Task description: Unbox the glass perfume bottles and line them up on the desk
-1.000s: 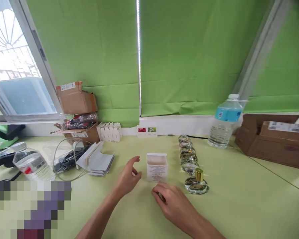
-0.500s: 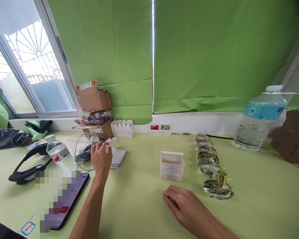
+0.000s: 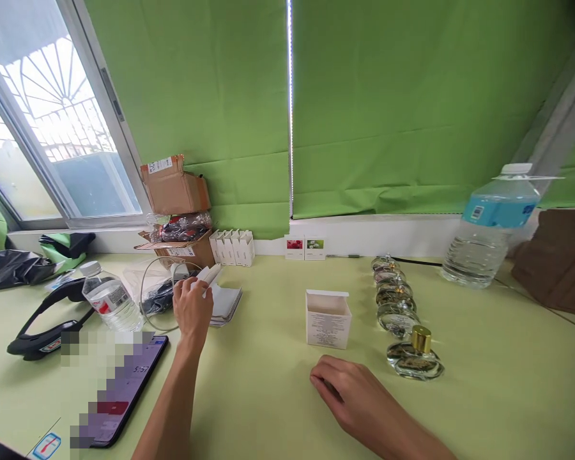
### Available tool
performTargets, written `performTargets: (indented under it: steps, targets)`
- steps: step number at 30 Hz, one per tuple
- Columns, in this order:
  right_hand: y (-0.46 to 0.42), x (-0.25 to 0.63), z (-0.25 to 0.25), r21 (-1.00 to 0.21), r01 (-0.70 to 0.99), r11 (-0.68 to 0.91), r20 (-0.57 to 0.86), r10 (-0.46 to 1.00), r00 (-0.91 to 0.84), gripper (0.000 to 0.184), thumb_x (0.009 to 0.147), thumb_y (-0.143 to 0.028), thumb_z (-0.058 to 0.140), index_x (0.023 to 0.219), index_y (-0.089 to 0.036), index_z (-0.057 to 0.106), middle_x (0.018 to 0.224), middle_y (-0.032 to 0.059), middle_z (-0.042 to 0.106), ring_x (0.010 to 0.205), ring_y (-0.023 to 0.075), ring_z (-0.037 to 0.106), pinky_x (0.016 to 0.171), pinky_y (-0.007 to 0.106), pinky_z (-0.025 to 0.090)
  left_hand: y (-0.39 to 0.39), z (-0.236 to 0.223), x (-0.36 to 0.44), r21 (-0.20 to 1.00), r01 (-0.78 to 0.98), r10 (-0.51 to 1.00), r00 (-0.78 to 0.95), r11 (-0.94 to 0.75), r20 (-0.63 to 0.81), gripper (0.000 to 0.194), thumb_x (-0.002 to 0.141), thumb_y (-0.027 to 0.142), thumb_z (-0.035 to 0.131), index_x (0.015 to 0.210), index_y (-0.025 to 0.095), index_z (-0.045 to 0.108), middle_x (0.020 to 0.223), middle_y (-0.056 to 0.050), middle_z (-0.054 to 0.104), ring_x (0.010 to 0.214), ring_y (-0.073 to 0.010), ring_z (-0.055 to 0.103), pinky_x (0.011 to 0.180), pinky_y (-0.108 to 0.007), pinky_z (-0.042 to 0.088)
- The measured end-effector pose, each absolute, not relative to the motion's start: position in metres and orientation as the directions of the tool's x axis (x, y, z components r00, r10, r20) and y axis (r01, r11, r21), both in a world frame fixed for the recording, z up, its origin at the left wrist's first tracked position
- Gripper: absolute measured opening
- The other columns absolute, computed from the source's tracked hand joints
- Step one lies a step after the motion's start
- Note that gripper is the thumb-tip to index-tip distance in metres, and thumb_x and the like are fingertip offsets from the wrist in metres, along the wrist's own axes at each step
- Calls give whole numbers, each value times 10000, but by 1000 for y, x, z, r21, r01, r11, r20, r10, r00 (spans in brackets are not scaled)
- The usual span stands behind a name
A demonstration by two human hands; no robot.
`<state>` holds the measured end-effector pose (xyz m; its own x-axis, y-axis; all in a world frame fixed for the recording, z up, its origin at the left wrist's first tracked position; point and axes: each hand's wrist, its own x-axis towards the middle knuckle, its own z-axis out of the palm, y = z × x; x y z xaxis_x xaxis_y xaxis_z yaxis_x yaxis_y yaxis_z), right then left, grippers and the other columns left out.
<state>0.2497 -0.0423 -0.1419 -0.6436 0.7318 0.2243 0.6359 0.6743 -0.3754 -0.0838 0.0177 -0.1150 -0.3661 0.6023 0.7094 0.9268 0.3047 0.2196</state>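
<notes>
My left hand (image 3: 192, 310) reaches over a stack of white folded sheets (image 3: 227, 305) and pinches the edge of a raised white sheet (image 3: 212, 275). What kind of paper or card it is I cannot make out. My right hand (image 3: 347, 390) rests on the table with its fingers curled in, and nothing shows in it. Just beyond it stands a small white box (image 3: 328, 321), upright and open at the top. To its right lies a glass perfume bottle (image 3: 414, 359) with a gold cap; several more perfume bottles (image 3: 397, 316) line up behind it.
White boxes (image 3: 232, 248) stand by cardboard boxes (image 3: 175, 185) at the back. Two picture cards (image 3: 305, 248) lean on the wall. A large water bottle (image 3: 489, 223) stands right. On the left are a small water bottle (image 3: 112, 297), a phone (image 3: 134, 390) and a black headset (image 3: 43, 342).
The white sheet in my left hand has tilted and shows more of its face. My right hand has hardly moved. The whole view has shifted slightly.
</notes>
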Motion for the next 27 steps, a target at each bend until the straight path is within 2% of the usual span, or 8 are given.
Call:
performTargets:
  steps: [7,10,13,15,17,20,24,27]
  targets:
    - [-43,249,-141,-363,642,675,232,733,-640,274,961,-206,380,825,-217,617,812,23,633,731,180,595,648,293,370,18,-121,-88,182,927,608,-355,329,710,210,789,249,572,852,166,755,1164,-136,630,1264,-333,394,1046,-477,329]
    - [-43,250,-142,-358,637,682,245,727,-641,270,957,-205,388,817,-215,619,808,24,636,729,179,596,643,292,364,18,-116,-83,171,934,589,-332,313,737,255,860,265,509,869,196,755,1218,-96,617,1327,-291,356,1092,-450,293]
    - [-42,250,-144,-350,636,687,255,724,-641,265,952,-203,398,809,-214,622,800,23,639,725,178,597,633,292,354,14,-104,-69,190,963,503,-262,190,824,287,919,309,459,982,236,729,1265,-48,605,1338,-243,371,1092,-396,312]
    - [-43,249,-144,-341,644,684,258,727,-636,265,950,-200,400,809,-214,625,800,21,641,727,177,597,631,292,348,10,-95,-58,249,967,438,-247,53,864,274,928,325,465,1024,245,709,1210,-36,645,1224,-216,509,1021,-344,391]
    - [-44,249,-143,-328,657,679,258,733,-629,267,948,-198,401,802,-213,625,802,19,645,728,175,598,630,292,343,5,-88,-47,344,938,431,-295,-40,853,266,923,350,482,1039,241,695,1118,-27,689,964,-179,654,853,-286,479]
    - [-46,250,-138,-294,675,677,257,736,-626,273,947,-196,399,783,-207,618,800,16,649,712,168,594,624,292,334,1,-86,-31,422,905,513,-339,-51,789,258,902,378,505,994,230,695,1000,-13,720,662,-126,669,625,-233,464]
    - [-50,250,-134,-244,683,689,263,725,-637,269,947,-199,403,781,-199,614,791,9,651,686,153,585,617,290,327,3,-98,-9,338,940,670,-231,-32,706,234,891,357,510,944,229,698,899,-6,729,598,-115,650,558,-217,393]
    - [-52,252,-132,-211,680,702,279,710,-647,250,945,-210,416,795,-190,615,803,10,656,699,147,587,615,290,319,4,-108,5,206,979,752,-131,-7,646,238,895,347,488,936,251,702,909,-11,732,684,-162,669,534,-237,353]
